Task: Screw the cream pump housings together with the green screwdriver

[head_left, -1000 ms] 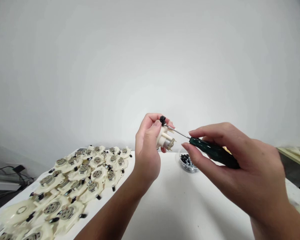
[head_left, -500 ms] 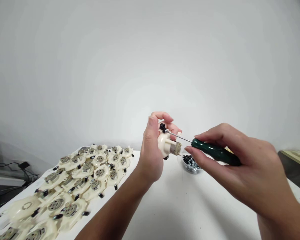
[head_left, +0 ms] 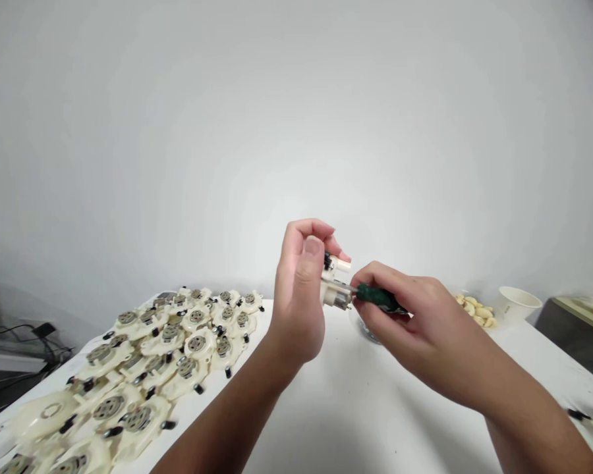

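Observation:
My left hand (head_left: 301,303) is closed around a cream plastic motor housing (head_left: 329,294), held up above the white table (head_left: 336,408). Most of the housing lies hidden behind the thumb and palm; a silvery motor end, a short cream tube and a black piece stick out on its right. A green-handled screwdriver (head_left: 378,298) is gripped in my right hand (head_left: 429,322). Its shaft points left at the housing beside the motor, and I cannot make out where the tip rests. Partly covered by the right hand, a clear bowl (head_left: 369,333) stands on the table.
Many similar cream motor housings (head_left: 170,339) with black pieces crowd the table's left side. Behind my right hand are a heap of small cream-coloured pieces (head_left: 477,311) and a white cup (head_left: 518,304). A black-and-cream part (head_left: 580,415) lies near the right edge.
The screwdriver has moved from the black piece at the housing's top down to beside the motor. My right hand has shifted left, closer to my left, uncovering the cup. The housing has turned slightly.

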